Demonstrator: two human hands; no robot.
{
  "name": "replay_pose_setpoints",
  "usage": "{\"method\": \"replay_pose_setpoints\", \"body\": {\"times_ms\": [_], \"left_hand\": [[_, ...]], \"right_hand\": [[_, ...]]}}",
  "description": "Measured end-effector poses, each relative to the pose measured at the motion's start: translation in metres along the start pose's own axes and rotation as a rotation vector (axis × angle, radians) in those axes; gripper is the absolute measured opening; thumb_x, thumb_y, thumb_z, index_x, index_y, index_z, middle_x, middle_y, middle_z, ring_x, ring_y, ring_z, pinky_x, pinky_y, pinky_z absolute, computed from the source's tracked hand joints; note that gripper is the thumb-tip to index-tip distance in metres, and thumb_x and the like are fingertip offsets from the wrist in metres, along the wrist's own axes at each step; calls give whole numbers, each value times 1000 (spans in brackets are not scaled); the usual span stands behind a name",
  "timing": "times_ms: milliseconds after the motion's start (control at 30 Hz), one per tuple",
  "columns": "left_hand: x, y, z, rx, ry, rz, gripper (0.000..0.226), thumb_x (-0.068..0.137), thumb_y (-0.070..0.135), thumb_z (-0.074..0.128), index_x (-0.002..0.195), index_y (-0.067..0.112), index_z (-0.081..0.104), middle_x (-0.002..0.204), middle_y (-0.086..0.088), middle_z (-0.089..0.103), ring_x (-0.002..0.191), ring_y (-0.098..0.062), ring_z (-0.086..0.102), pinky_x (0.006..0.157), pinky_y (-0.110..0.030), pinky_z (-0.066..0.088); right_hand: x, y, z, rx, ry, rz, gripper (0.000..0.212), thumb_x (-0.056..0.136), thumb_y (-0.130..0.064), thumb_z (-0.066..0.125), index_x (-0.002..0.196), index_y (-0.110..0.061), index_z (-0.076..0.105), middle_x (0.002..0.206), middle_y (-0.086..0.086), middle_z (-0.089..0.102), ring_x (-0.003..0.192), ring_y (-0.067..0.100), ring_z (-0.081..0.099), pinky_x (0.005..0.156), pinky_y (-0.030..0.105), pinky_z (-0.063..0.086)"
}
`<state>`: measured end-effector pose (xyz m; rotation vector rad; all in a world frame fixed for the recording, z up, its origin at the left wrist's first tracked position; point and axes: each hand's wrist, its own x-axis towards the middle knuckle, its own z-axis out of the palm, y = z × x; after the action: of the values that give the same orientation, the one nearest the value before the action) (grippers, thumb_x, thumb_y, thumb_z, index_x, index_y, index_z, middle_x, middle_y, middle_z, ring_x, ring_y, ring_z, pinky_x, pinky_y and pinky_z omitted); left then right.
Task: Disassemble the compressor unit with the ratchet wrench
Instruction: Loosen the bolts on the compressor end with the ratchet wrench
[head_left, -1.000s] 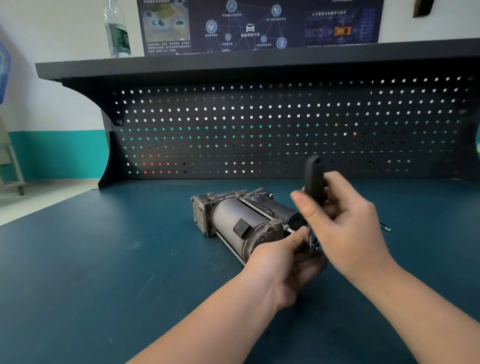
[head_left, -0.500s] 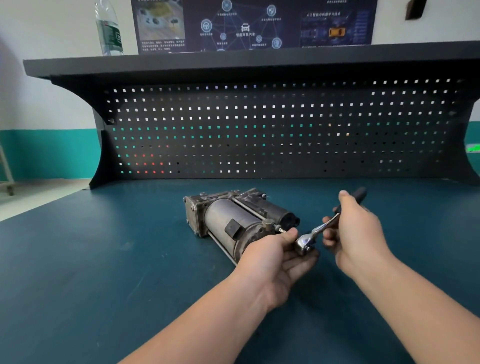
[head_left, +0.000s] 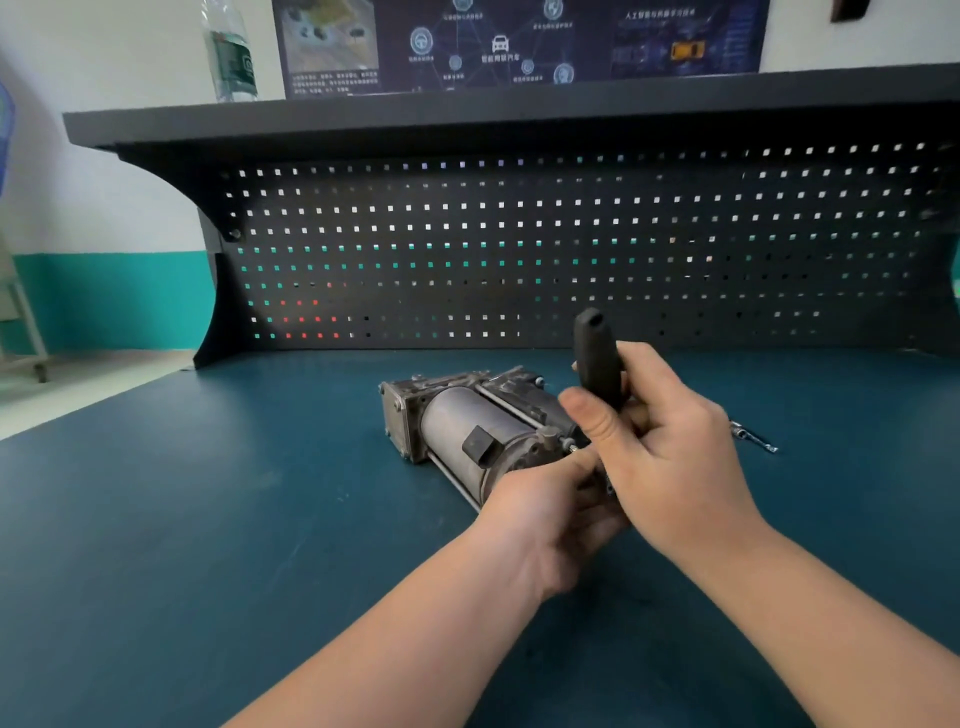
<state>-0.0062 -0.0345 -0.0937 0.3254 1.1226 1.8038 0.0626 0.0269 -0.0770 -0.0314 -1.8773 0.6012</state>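
The grey metal compressor unit (head_left: 467, 431) lies on its side on the blue bench top (head_left: 208, 519), its long through-bolts running along the cylinder. My right hand (head_left: 670, 462) grips the black handle of the ratchet wrench (head_left: 597, 358), which stands nearly upright, tip toward the pegboard. The wrench head is hidden behind my hands at the compressor's near end. My left hand (head_left: 545, 514) curls round that near end and the wrench head, thumb by a bolt tip.
A loose long bolt (head_left: 753, 439) lies on the bench right of my right hand. A black pegboard (head_left: 519, 249) with a shelf closes the back; a water bottle (head_left: 231, 52) stands on the shelf at left. The bench's left edge drops to the floor.
My right hand swung the wrench handle from lying low to the right up to nearly upright, as it stood a second ago. My left hand stayed at the compressor's near end.
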Motion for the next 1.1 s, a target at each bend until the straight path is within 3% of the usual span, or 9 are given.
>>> {"method": "replay_pose_setpoints", "body": {"times_ms": [100, 267, 433, 600, 667, 800, 900, 1000, 1100], "left_hand": [[0, 0, -1, 21, -5, 5, 19, 88, 11, 60, 71, 5, 67, 55, -5, 64, 43, -12, 63, 41, -17, 47], [1, 2, 2, -59, 1, 1, 10, 90, 5, 56, 96, -1, 63, 66, -11, 64, 48, -17, 65, 43, -23, 52], [3, 2, 4, -116, 27, -21, 13, 91, 5, 56, 98, -6, 57, 79, -20, 63, 67, -27, 62, 50, -33, 58], [4, 0, 4, -97, 29, -14, 21, 90, 9, 59, 104, -7, 57, 80, -20, 65, 68, -28, 63, 51, -31, 58], [5, -2, 2, -51, 41, -13, 29, 88, 13, 63, 107, -7, 59, 86, -20, 65, 67, -27, 64, 51, -28, 58], [6, -3, 0, 1, 24, -16, 20, 86, 20, 66, 90, 0, 66, 82, -14, 66, 64, -21, 66, 51, -23, 56], [3, -1, 0, -2, -44, -17, 20, 89, 11, 58, 73, 10, 69, 65, -4, 69, 53, -12, 66, 46, -19, 51], [4, 0, -1, -33, -33, -24, 18, 90, 5, 53, 80, 6, 68, 60, -5, 67, 48, -12, 64, 43, -19, 50], [4, 1, 2, -59, 4, -24, 14, 91, 7, 55, 101, -2, 60, 74, -14, 66, 60, -22, 65, 47, -29, 56]], "right_hand": [[0, 2, -1, 6, 10, -23, 20, 84, -52, 51, 94, -35, 53, 70, -6, 54, 60, 11, 51, 56, 16, 40], [4, 5, -4, -84, 161, 48, 26, 85, -50, 50, 80, -25, 55, 56, -9, 50, 52, 10, 48, 52, 21, 37], [13, 19, -6, 103, 378, 527, 23, 91, -40, 47, 78, -22, 44, 62, -1, 54, 45, 15, 50, 51, 35, 43], [18, 39, -11, 500, 475, 1001, 21, 97, -27, 43, 79, -17, 42, 66, 6, 48, 29, 8, 33, 32, 17, 25], [18, 34, -11, 443, 440, 879, 21, 97, -31, 46, 80, -19, 46, 67, 5, 51, 30, 7, 36, 33, 19, 28], [11, 9, -8, 117, 185, 230, 19, 86, -49, 55, 92, -31, 54, 66, -5, 60, 52, 9, 55, 51, 28, 45], [2, 1, -1, -66, -19, -61, 28, 83, -50, 54, 107, -36, 52, 68, -7, 59, 60, 7, 54, 57, 15, 43], [1, 1, 2, -51, 38, -1, 22, 85, -50, 51, 101, -35, 49, 69, -7, 61, 53, 7, 55, 52, 19, 43], [10, 10, -3, 89, 261, 302, 17, 89, -46, 49, 84, -31, 45, 58, -3, 61, 41, 6, 52, 42, 16, 39]]}}
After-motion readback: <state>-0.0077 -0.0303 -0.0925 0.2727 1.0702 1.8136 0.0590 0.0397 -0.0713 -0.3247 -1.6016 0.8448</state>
